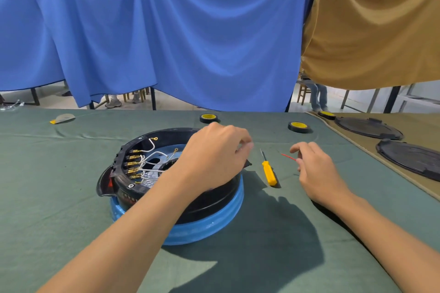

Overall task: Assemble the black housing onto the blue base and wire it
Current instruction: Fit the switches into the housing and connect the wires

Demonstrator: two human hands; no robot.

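The black housing point(209, 200) sits on the blue base point(214, 226) in the middle of the green cloth. Inside it, white wires point(148, 164) run to a row of brass terminals point(133, 164) along the left wall. My left hand point(214, 157) reaches over the housing's right rim with its fingers curled; what the fingertips hold is hidden. To the right, my right hand point(314, 166) pinches one end of a thin red wire point(288, 156) just above the cloth. A yellow-handled screwdriver point(268, 170) lies between the two hands.
Two rolls of black tape point(208, 118) point(298, 127) lie behind the housing, a third point(326, 114) farther right. Black round covers point(369, 128) point(409, 159) rest on the tan cloth at the right. A grey and yellow tool point(62, 118) lies far left. Blue and tan drapes hang behind the table.
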